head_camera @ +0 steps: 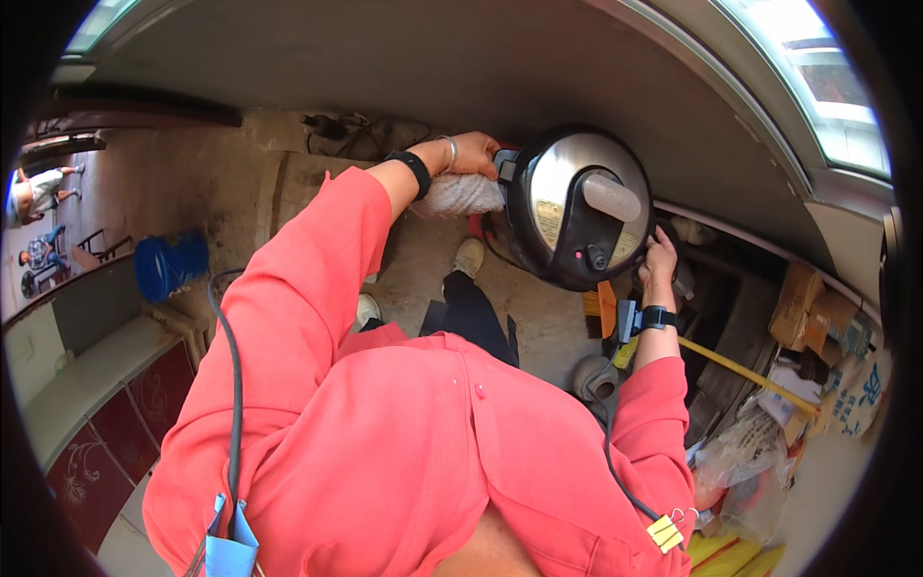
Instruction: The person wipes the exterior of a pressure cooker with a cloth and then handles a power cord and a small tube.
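Note:
An electric pressure cooker [551, 162] with a shiny steel lid and black rim is held out before me over the floor. My left hand [472, 154] grips its side handle [508, 167]. On the opposite side, my right hand [657, 258] holds the cooker's edge; the handle there is mostly hidden by the fingers. The lid has a grey grip [611, 198] and a black valve [597, 257]. Below my left hand is a whitish, textured, cloth-like bundle [458, 196]; what supports it cannot be made out. A dark cord [497, 249] shows beneath the cooker.
An orange broom head [604, 306], a yellow pole [750, 373] and a round jar [595, 379] are low on the right. Beyond them are cardboard boxes [797, 306] and plastic bags [743, 461]. Leftward are a blue bucket [171, 265], dark red cabinets [108, 433] and distant people [42, 195].

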Motion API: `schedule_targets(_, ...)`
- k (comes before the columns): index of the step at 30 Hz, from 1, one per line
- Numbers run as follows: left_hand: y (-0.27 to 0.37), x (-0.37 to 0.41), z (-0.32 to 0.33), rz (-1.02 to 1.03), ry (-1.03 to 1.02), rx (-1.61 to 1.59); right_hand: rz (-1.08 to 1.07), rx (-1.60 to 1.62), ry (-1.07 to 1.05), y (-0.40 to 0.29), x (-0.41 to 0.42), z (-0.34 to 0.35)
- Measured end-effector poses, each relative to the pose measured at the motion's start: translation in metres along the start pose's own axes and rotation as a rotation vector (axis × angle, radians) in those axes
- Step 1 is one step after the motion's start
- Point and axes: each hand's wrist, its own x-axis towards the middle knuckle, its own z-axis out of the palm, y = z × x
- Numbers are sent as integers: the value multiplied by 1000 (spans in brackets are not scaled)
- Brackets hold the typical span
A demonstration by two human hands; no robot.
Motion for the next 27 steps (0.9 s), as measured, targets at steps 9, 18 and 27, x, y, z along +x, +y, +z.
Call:
schedule_targets(9,-43,46,-2,-51,17,-18,52,-1,-52,32,19,14)
schedule_targets(18,-41,29,8,-109,51,74,162,-35,-112,37,8,3)
schedule_targets(27,-62,10,15,-158,154,-58,333,241,-183,39,-6,-5)
